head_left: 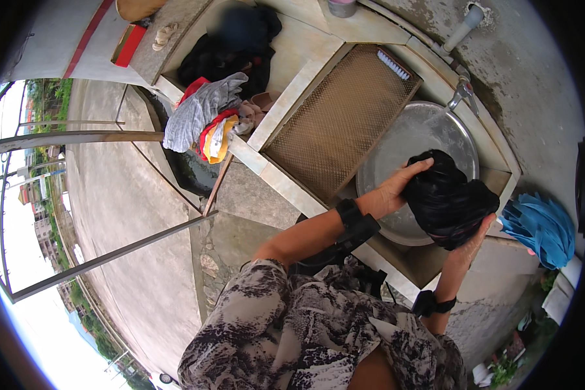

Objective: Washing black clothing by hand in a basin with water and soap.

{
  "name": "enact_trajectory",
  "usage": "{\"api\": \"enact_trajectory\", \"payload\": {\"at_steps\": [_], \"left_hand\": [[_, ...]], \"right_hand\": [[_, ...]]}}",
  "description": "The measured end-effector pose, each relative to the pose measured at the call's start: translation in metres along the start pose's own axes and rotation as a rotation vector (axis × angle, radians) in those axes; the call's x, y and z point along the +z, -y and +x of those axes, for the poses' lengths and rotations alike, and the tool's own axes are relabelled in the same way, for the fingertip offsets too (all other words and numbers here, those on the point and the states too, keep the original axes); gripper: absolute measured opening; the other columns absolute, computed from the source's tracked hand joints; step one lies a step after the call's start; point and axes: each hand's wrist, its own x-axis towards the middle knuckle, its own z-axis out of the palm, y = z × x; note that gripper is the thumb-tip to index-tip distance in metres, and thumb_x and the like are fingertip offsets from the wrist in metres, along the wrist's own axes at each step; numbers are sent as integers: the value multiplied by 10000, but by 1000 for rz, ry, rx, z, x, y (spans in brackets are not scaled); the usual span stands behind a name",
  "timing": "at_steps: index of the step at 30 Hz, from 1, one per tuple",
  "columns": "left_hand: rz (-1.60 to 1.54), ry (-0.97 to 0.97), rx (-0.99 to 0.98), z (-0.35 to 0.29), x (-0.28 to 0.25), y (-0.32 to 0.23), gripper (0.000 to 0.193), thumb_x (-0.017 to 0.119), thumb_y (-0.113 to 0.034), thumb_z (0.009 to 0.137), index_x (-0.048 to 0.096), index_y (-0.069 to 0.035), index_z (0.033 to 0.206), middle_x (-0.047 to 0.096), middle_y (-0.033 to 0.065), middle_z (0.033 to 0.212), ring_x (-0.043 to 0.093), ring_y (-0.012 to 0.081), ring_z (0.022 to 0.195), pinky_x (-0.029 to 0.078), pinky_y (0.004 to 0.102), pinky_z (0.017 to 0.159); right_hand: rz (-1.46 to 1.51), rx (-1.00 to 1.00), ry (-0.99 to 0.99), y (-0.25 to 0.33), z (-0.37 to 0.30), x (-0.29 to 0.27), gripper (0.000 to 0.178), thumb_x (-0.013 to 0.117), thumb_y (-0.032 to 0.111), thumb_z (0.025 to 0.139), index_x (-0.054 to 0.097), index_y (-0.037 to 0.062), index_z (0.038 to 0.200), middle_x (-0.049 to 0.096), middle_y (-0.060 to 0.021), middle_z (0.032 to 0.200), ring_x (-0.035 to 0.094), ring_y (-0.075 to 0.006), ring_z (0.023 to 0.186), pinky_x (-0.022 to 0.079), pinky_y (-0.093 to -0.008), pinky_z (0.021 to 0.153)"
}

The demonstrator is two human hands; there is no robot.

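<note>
A bunched black garment [445, 201] hangs between my two hands over a metal basin [461, 136] with cloudy water in it. My left hand [396, 186] grips the bundle at its left side, thumb over the top. At its lower right, my right hand [476, 239] is closed around the cloth, its fingers partly hidden. The basin sits in a tiled sink beside a ribbed brown washboard [344, 123]. A white-bristled scrub brush [394, 65] lies at the board's far end.
Left of the washboard, grey, red and yellow clothes [205, 117] drape over the tiled ledge, with dark clothes [231, 55] behind them. A tap [463, 91] stands over the basin. Blue cloth [541, 229] hangs at the right. Metal railing [110, 257] crosses the left side.
</note>
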Motion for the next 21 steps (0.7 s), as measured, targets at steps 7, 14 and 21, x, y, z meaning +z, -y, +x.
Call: {"api": "enact_trajectory", "payload": {"at_steps": [7, 14, 21], "left_hand": [[1229, 140, 856, 12, 15, -13, 350, 756, -72, 630, 669, -124, 964, 470, 105, 1091, 504, 280, 1117, 419, 353, 972], [1781, 485, 1025, -2, 41, -5, 328, 785, -148, 553, 662, -182, 855, 477, 109, 1094, 516, 319, 982, 474, 395, 822], [2152, 851, 1052, -2, 33, 24, 121, 699, -224, 658, 687, -252, 775, 498, 74, 971, 519, 264, 887, 439, 354, 667]], "right_hand": [[4, 424, -53, -27, 56, -37, 524, 477, 479, 961, 522, 69, 1285, 576, -98, 1270, 584, -249, 1131, 473, -420, 978], [-646, 182, 123, -13, 68, 31, 295, 528, 297, 963, 566, 80, 1160, 616, -34, 1045, 622, -144, 944, 526, -290, 806], [-1115, 633, 253, -21, 107, 41, 197, 660, 232, 868, 559, 65, 898, 599, -8, 773, 581, -93, 695, 482, -258, 623]]}}
